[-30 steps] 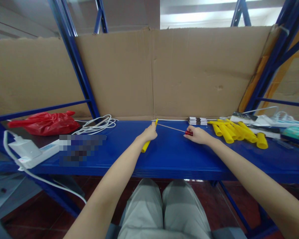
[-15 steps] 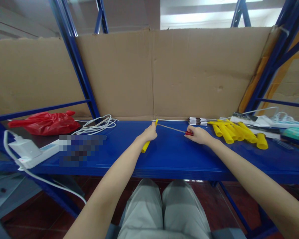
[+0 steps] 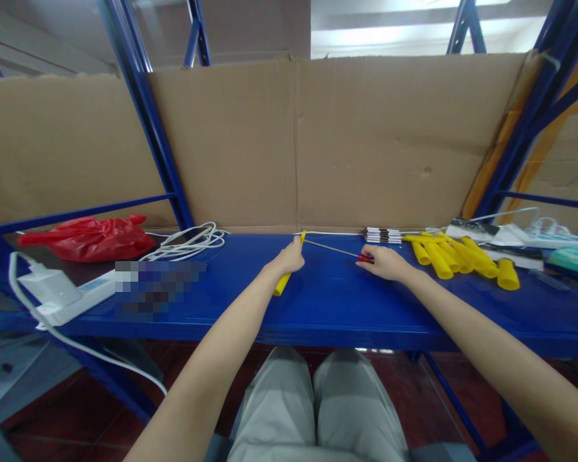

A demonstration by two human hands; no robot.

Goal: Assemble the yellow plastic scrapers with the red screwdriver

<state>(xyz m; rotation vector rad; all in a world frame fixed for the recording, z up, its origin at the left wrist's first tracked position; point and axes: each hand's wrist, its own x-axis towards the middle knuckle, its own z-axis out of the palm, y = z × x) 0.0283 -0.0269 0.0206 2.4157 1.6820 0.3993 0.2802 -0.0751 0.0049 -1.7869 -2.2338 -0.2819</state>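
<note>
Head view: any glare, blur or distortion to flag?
Head view: washed-out glare at upper right, above the cardboard; head view: faint sheen on the blue tabletop; head view: a pixelated patch at left hides what's there; head view: fine detail is soft, so contact between the red-handled tool and the yellow tube can't be told.

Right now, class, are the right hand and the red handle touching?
Touching. The head view shows the right hand closed on the red handle, with no gap.
</note>
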